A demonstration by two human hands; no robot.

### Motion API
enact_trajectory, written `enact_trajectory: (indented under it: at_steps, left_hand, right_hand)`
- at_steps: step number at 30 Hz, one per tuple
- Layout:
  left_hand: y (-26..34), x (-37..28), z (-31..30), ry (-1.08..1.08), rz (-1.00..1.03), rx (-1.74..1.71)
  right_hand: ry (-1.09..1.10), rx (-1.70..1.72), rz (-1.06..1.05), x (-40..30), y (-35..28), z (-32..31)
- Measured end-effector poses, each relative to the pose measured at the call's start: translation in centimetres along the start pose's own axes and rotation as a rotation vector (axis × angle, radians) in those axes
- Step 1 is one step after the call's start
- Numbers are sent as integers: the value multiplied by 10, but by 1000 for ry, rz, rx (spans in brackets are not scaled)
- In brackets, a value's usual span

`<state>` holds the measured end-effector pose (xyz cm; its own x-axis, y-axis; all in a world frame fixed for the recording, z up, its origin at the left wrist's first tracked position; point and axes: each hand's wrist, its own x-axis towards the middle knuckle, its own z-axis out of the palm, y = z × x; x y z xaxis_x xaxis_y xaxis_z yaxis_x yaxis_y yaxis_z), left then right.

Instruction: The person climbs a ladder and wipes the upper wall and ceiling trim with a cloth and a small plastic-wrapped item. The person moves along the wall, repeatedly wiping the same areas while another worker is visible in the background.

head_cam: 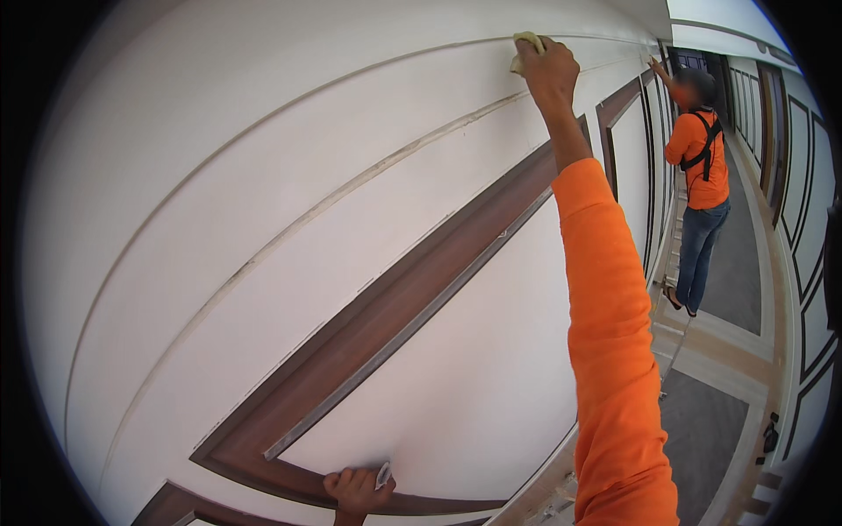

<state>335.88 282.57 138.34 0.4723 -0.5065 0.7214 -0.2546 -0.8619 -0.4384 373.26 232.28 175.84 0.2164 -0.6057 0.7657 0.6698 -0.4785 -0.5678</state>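
My right hand [551, 69], at the end of a raised orange sleeve, grips a yellowish cloth or sponge [525, 47] against the white wall [395, 98], at a thin upper moulding line. Below it runs a second, rougher moulding strip [368, 172] with greyish marks. My left hand [358, 490] is low in the view, beside the lower edge of a dark brown wooden frame [395, 283] on the wall. Its fingers are closed on a small pale object [383, 476], which I cannot identify.
A co-worker [704, 158] in an orange top and jeans stands farther along the wall at the right, one arm raised to it. Grey floor panels [700, 434] with pale borders run down the corridor. A small black object [769, 437] lies near the opposite panelled wall [799, 197].
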Motion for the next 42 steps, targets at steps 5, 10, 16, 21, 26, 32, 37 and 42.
enact_trajectory:
  at_steps: [5,10,16,21,26,32,37,42]
  left_hand:
    - [-4,3,3,77,24,-33]
    - [-2,1,-3,-19,9,21]
    - [-10,-13,6,15,31,-39]
    - [-5,5,-8,-3,21,-60]
    - [-8,-21,2,30,36,-42]
    - [-7,-32,15,55,48,-3]
    - [-8,-46,19,63,17,-33]
    - [-16,-53,34,107,51,-74]
  right_hand:
    - [147,10,-146,4,-21,34]
    - [47,331,-662,-97,-106,53]
    - [111,80,-580,-47,-50,41]
    - [16,-50,-88,-22,-15,34]
    - [172,221,-268,-73,-55,44]
    - [38,424,-908,-118,-158,64]
    - [28,283,-836,-42,-116,76]
    - [12,-249,70,102,4,30]
